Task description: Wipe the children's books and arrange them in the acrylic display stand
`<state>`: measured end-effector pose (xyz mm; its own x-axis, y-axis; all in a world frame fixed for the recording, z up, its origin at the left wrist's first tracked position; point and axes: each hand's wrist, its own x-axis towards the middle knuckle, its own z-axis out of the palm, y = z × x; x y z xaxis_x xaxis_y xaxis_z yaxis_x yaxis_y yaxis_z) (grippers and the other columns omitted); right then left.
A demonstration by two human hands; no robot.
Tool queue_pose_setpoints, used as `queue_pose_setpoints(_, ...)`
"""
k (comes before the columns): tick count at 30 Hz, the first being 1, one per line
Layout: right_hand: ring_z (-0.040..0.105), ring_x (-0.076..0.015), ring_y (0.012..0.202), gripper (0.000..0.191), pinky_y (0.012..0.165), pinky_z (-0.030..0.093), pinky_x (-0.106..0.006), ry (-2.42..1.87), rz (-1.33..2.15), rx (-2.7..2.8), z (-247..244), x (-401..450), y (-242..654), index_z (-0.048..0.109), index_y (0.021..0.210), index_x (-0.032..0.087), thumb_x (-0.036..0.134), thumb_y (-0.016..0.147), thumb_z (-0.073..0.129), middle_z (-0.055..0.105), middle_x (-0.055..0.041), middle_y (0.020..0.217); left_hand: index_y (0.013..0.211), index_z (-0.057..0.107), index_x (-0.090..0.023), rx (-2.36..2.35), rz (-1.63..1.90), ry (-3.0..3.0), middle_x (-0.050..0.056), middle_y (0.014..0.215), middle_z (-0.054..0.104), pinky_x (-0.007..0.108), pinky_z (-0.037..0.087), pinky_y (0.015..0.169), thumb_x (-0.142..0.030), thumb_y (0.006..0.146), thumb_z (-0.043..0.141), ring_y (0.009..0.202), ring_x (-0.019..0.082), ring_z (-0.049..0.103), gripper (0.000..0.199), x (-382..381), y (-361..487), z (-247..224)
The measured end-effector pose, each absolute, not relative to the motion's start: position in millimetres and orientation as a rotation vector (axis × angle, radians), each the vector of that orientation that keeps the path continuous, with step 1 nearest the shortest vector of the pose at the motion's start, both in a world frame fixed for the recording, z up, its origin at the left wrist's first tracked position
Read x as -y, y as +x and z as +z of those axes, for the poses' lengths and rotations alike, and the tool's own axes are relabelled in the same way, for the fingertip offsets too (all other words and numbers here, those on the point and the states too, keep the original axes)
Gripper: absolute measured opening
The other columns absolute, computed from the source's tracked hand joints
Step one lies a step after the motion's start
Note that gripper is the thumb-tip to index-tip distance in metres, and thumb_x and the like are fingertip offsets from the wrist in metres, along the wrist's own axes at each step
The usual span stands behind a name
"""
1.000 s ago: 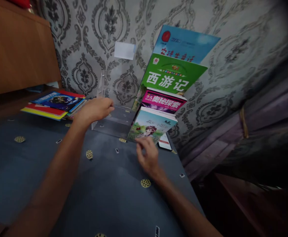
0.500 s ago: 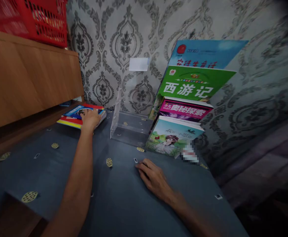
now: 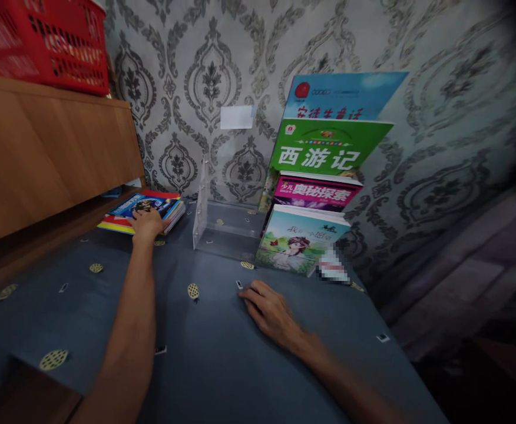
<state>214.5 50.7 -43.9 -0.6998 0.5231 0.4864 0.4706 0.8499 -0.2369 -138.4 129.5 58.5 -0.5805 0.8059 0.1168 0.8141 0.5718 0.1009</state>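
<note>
My left hand (image 3: 146,224) lies on the front of a small stack of books at the left, its fingers spread over a blue book (image 3: 141,204) with a picture on the cover. Red and yellow covers (image 3: 114,225) show beneath it. My right hand (image 3: 269,312) rests on the dark blue cloth (image 3: 214,353), fingers loosely bent and apart, with nothing visible in it. Beyond it stands a clear stepped rack (image 3: 200,206). Upright in its right side are a light blue book (image 3: 350,94), a green book (image 3: 328,147), a magenta book (image 3: 313,191) and a pale green book (image 3: 295,241).
A wooden cabinet (image 3: 55,159) runs along the left, with a red basket (image 3: 63,47) on top. Patterned wallpaper (image 3: 169,70) covers the wall behind the rack. A white label (image 3: 237,117) is at the rack's back. Dark fabric (image 3: 456,271) hangs at the right.
My left hand has slid slightly toward me on the stack, leaving more of the blue cover visible. My right hand stays resting on the cloth. The view has shifted a little.
</note>
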Motion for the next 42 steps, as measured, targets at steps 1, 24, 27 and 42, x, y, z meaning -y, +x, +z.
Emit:
queue_pose_setpoints(1, 0.063, -0.0200, 0.081, 0.021, 0.065, 0.051, -0.030, -0.720, 0.131, 2.470, -43.6, -51.0, 214.6, 0.063, 0.102, 0.022, 0.010, 0.095, 0.047, 0.063, -0.0061, 0.091, 0.141, 0.047, -0.003, 2.699, -0.187, -1.427, 0.036, 0.148, 0.042, 0.062, 0.037, 0.103, -0.057, 0.091, 0.045, 0.139, 0.048, 0.039, 0.074, -128.5, -138.7, 58.7)
queue_pose_setpoints(24, 0.062, -0.0211, 0.082, 0.019, 0.068, 0.052, -0.032, -0.705, 0.136, 2.460, -46.3, -54.1, 215.3, 0.063, 0.101, 0.020, 0.012, 0.096, 0.047, 0.063, -0.0068, 0.090, 0.123, 0.062, -0.009, 2.003, 0.017, -1.798, 0.025, 0.118, 0.068, 0.049, 0.050, 0.091, -0.032, 0.102, 0.025, 0.113, 0.039, 0.064, 0.049, -7.2, -118.9, 54.8)
queue_pose_setpoints(27, 0.062, -0.0213, 0.084, 0.019, 0.071, 0.051, -0.033, -0.701, 0.145, 2.465, -47.5, -54.6, 215.0, 0.063, 0.103, 0.019, 0.012, 0.096, 0.047, 0.064, -0.0071, 0.091, 0.121, 0.065, -0.016, 1.919, -0.093, -1.836, 0.019, 0.123, 0.069, 0.045, 0.048, 0.098, -0.036, 0.103, 0.028, 0.115, 0.033, 0.064, 0.046, 12.2, -115.2, 43.7)
queue_pose_setpoints(42, 0.061, -0.0222, 0.088, 0.021, 0.075, 0.052, -0.034, -0.733, 0.181, 2.458, -50.8, -54.4, 215.1, 0.064, 0.106, 0.019, 0.013, 0.097, 0.045, 0.063, -0.0086, 0.094, 0.085, 0.060, -0.018, 0.971, -0.291, -2.206, 0.000, 0.072, 0.063, 0.030, 0.041, 0.055, -0.022, 0.094, 0.059, 0.064, 0.017, 0.058, 0.010, 58.4, -46.2, -16.3)
